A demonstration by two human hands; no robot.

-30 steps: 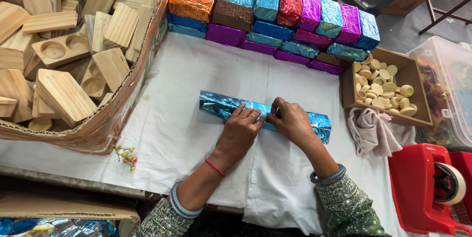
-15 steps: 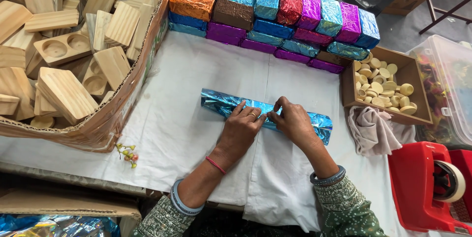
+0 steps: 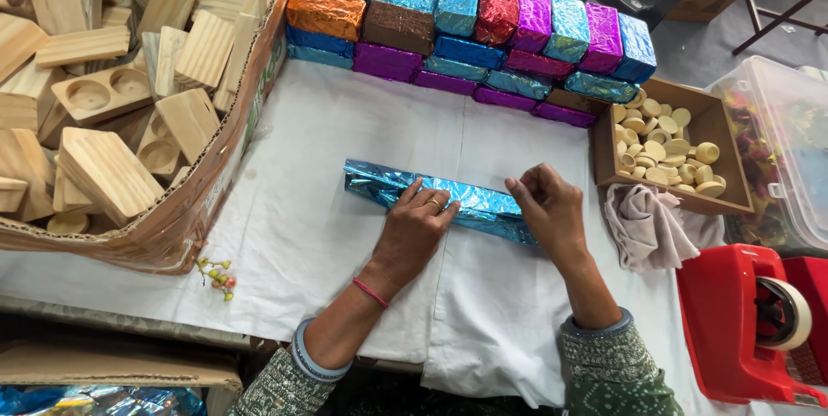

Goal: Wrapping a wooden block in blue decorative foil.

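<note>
The fingers (image 3: 434,204) of the left hand (image 3: 414,231) lie flat and spread, pressing down on the middle of a long package wrapped in blue foil (image 3: 392,187), a ring on one of them. The right hand (image 3: 549,209) sits at the package's right end with its fingers curled in and pinching the foil there. The package lies lengthwise on the white cloth (image 3: 328,131) that covers the tabletop, roughly at its centre, slanting a little down toward the right. Beyond it, along the far edge, stands a wall of foil-wrapped blocks (image 3: 483,24) in blue, purple, red, orange and brown, stacked two high. To the right a brown tray (image 3: 720,136) holds pale round pieces, with a crumpled beige rag (image 3: 651,231) just in front of it and a red tape dispenser (image 3: 742,325) nearer the person. To the left a big cardboard box (image 3: 224,175) is heaped with bare wooden blocks (image 3: 103,88), and a small sprig of yellow buds (image 3: 217,274) lies by its corner.
</note>
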